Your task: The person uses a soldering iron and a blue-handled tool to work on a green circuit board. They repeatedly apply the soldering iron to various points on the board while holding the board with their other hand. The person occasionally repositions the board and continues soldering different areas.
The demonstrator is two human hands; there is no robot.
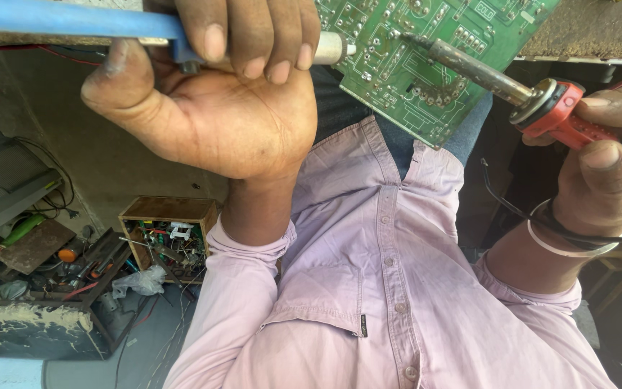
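My left hand (210,108) is closed, palm toward me, around a blue desoldering pump (66,20) whose white nozzle (332,49) points right at the edge of a green circuit board (397,65). The board rests on my lap, tilted. My right hand (602,173) grips the red handle of a soldering iron (563,115). Its dark metal shaft runs up-left and the tip (406,36) touches the board. A metal bangle circles my right wrist.
My pink shirt (368,288) fills the lower middle. At lower left a wooden box (167,230) holds wires and parts, beside a dark tray of tools (59,266). A black cord (505,202) hangs by my right wrist.
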